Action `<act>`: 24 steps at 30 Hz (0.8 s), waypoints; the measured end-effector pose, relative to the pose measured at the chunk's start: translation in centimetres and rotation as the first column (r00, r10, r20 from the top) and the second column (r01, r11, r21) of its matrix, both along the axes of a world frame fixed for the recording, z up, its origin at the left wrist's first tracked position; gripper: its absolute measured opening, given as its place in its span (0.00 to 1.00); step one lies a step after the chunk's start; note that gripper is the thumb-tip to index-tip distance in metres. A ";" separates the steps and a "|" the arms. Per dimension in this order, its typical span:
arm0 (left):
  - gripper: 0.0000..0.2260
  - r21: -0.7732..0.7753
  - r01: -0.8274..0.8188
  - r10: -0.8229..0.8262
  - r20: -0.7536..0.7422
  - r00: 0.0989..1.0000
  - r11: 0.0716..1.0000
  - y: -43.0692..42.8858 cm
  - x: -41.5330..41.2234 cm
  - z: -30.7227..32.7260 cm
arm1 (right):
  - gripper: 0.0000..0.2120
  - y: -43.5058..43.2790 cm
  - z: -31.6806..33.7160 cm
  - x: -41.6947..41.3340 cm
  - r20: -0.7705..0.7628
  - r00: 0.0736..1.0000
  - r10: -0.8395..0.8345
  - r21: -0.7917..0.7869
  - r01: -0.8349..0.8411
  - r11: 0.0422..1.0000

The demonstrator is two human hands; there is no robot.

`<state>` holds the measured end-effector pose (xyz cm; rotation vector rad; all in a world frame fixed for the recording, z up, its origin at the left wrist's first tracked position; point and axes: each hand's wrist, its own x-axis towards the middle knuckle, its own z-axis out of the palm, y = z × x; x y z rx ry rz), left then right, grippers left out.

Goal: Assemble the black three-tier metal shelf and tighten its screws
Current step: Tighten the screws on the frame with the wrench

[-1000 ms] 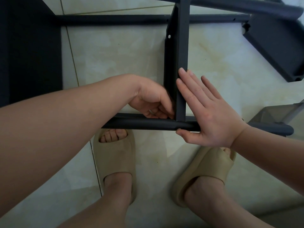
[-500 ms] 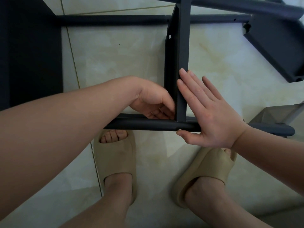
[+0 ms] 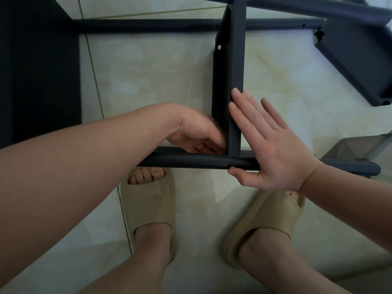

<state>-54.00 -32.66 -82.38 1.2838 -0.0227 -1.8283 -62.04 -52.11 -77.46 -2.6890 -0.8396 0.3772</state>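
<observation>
The black shelf frame lies on its side on the tiled floor. Its near round tube (image 3: 186,162) runs left to right, and a flat shelf panel (image 3: 235,60) stands edge-on from it toward the far tube (image 3: 148,25). My left hand (image 3: 197,132) is tucked into the inner corner where panel meets near tube, fingers curled and pinching a small screw that is mostly hidden. My right hand (image 3: 269,149) lies flat with straight fingers against the panel's right side, thumb under the near tube.
A wide black panel (image 3: 38,71) fills the left side. Another black shelf piece (image 3: 356,60) lies at the upper right, below a thick tube (image 3: 318,7). A grey object (image 3: 356,149) sits at the right edge. My feet in beige slippers (image 3: 148,204) stand under the near tube.
My left hand's fingers have shifted slightly at the corner joint. My right hand and the frame have stayed put.
</observation>
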 end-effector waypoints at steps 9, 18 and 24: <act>0.08 -0.019 -0.052 0.051 -0.072 0.996 0.998 0.3 0.8 0.1 | 0.48 0.0 0.0 0.0 0.002 1.000 -0.001 -0.002 0.001 1.000; 0.08 0.000 -0.065 0.065 -0.008 0.998 0.998 0.0 0.3 0.0 | 0.48 0.0 -0.1 -0.1 0.011 1.000 -0.001 0.002 0.001 1.000; 0.08 -0.022 -0.015 0.014 -0.034 0.999 1.000 0.2 0.6 0.2 | 0.48 -0.1 -0.2 -0.1 0.012 1.000 0.002 0.001 -0.002 1.000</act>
